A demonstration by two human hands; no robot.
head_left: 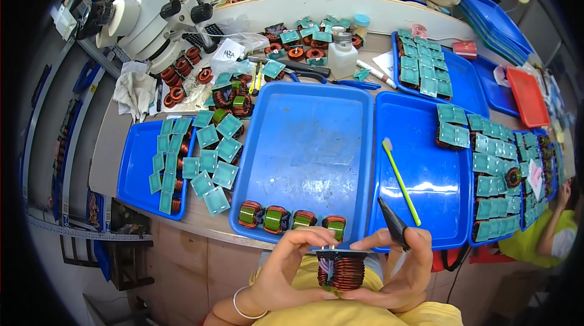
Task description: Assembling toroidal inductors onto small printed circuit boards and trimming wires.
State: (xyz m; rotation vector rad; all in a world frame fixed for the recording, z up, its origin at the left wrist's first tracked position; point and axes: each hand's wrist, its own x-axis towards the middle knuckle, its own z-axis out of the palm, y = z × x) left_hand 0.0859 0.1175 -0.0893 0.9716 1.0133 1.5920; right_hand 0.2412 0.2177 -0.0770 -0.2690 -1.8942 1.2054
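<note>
Close to my body, a copper-wound coil [342,273] on a dark board is held up between my two hands. My left hand [285,272] pinches it from the left, fingers at the board's edge and thumb below. From the other side, my right hand [409,276] steadies it with thumb and fingertip. A black tapered tool [394,222] is also gripped in my right hand, pointing up and away; its lower part is hidden. Just beyond, several coils with green middles [275,219] stand along the near edge of the middle blue tray [307,143].
Right of centre, a green toothbrush [401,183] lies in another blue tray [389,113]. Teal-board coils [207,161] crowd the left, with more [496,180] at the right. A white bottle [342,57], pliers [358,84] and a microscope [143,28] stand farther back. A person in yellow-green [550,234] sits at right.
</note>
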